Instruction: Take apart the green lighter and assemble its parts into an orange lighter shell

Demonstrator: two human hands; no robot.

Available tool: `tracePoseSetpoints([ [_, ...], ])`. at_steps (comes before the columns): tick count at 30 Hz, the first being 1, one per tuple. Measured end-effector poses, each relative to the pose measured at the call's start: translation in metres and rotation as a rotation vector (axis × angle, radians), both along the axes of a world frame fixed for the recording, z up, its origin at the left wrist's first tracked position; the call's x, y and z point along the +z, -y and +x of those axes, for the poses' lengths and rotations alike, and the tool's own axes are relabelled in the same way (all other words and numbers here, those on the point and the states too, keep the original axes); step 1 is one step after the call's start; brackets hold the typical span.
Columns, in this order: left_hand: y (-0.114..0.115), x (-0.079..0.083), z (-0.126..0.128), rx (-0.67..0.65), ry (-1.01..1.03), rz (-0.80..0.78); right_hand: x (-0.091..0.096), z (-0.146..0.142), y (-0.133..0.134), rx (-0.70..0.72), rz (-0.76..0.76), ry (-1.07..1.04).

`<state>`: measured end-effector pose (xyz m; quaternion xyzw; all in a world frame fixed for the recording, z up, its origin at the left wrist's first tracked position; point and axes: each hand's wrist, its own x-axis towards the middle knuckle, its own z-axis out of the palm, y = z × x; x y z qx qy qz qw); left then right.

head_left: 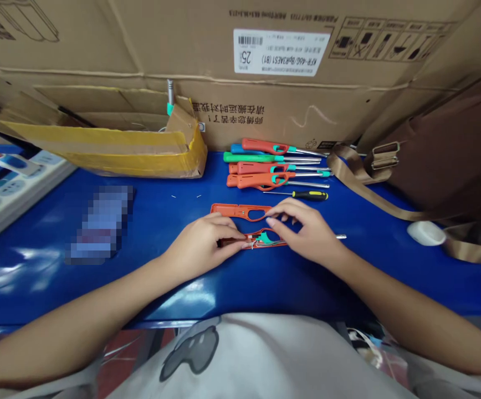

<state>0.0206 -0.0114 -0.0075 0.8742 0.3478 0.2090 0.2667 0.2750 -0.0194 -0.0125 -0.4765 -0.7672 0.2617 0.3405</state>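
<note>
An opened orange stick lighter (261, 241) lies on the blue tabletop, its green trigger and thin wires exposed and its metal tube tip showing past my right wrist. My left hand (201, 241) closes its thumb and fingers on the left end of this casing. Just behind lies the loose orange casing half (234, 211), with the trigger hole at its right. Over the lighter's right part, my right hand (309, 230) holds thumb and forefinger close together near that casing half. Whatever is in this pinch is too small to make out.
Several assembled lighters (261, 180) lie behind my hands, beside a black-yellow screwdriver (309, 195). At the left are a phone (101, 221), a power strip (11, 188) and a taped carton (141, 155). A strap (365, 191) and white object (426, 233) lie right.
</note>
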Motion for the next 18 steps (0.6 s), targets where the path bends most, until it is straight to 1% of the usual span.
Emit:
tracePoseSetpoints([
  [2, -0.002, 0.005, -0.002, 0.018, 0.023, 0.006, 0.010, 0.014, -0.002, -0.031, 0.020, 0.021],
  [5, -0.003, 0.013, -0.003, 0.017, 0.038, 0.065, 0.018, 0.032, 0.002, 0.029, 0.056, 0.159],
  [8, 0.000, 0.014, -0.003, -0.103, -0.032, 0.128, 0.013, 0.040, 0.012, 0.085, 0.072, 0.238],
  [11, 0.004, 0.007, 0.000, -0.208, -0.130, 0.193, 0.003, 0.038, 0.019, 0.094, 0.038, 0.251],
  [14, 0.006, -0.001, 0.004, -0.225, -0.171, 0.233, -0.004, 0.033, 0.021, 0.086, 0.043, 0.221],
  [18, 0.005, -0.006, 0.006, -0.234, -0.172, 0.250, -0.005, 0.028, 0.019, 0.164, 0.080, 0.175],
])
